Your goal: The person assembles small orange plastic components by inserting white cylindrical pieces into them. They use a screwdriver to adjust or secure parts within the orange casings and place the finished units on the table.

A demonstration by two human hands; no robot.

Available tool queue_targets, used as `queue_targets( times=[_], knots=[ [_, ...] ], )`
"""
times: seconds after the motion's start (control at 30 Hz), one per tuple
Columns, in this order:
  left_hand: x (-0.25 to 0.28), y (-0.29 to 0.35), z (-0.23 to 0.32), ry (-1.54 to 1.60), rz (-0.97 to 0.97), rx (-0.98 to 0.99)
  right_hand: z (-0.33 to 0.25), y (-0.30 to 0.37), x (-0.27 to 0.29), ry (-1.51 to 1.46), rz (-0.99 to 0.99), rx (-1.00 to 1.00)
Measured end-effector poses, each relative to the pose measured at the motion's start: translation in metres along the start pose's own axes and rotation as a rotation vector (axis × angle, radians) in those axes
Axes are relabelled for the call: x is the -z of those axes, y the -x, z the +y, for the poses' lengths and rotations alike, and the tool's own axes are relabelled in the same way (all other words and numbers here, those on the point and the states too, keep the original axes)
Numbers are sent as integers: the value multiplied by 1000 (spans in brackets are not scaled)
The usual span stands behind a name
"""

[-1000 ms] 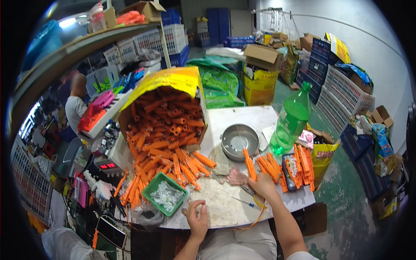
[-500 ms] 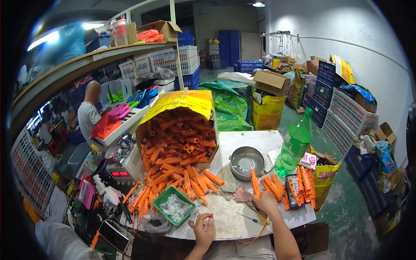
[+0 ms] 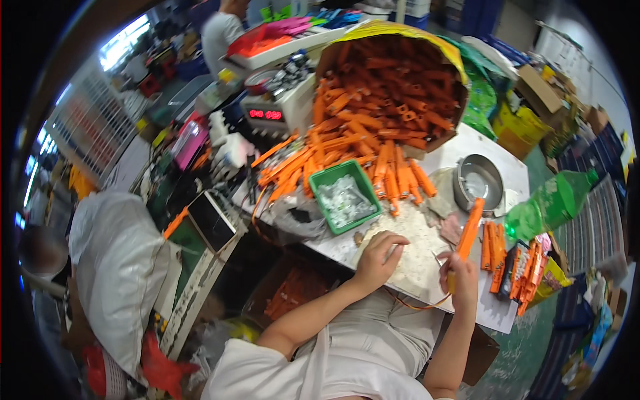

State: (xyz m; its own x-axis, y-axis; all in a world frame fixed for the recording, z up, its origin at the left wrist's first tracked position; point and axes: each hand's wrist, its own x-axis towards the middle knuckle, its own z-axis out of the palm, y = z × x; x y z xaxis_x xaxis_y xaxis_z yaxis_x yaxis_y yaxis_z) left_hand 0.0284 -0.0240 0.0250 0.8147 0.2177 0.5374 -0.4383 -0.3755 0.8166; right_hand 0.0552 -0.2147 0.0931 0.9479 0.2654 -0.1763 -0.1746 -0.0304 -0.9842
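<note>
My right hand grips an orange plastic part, long and narrow, pointing up over the table edge. In the same hand shows a thin pointed tool with a yellow handle and an orange cord. My left hand hovers over the worn tabletop, fingers loosely curved and thumb apart, with nothing visible in it. Beyond it sits a green basket of small clear pieces. Behind that, orange parts spill from a large yellow bag.
A metal bowl and a green bottle stand to the right, near more orange parts. A device with a red display, a phone and a white sack are left. Another person is at the back left.
My view has swung left and down. My right hand has raised the orange part off the table, and the yellow-handled tool is now in that hand. My left hand's fingers have straightened somewhat.
</note>
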Motion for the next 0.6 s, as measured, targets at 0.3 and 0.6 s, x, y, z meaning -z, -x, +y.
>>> queue_targets(
  times=[0.3,0.6],
  knots=[
    [3,-4,5,-218,53,-199,-10,39,-107,648,-557,453],
    [39,-141,2,-1143,-369,-374,15,65,-27,-73,-313,260]
  ],
)
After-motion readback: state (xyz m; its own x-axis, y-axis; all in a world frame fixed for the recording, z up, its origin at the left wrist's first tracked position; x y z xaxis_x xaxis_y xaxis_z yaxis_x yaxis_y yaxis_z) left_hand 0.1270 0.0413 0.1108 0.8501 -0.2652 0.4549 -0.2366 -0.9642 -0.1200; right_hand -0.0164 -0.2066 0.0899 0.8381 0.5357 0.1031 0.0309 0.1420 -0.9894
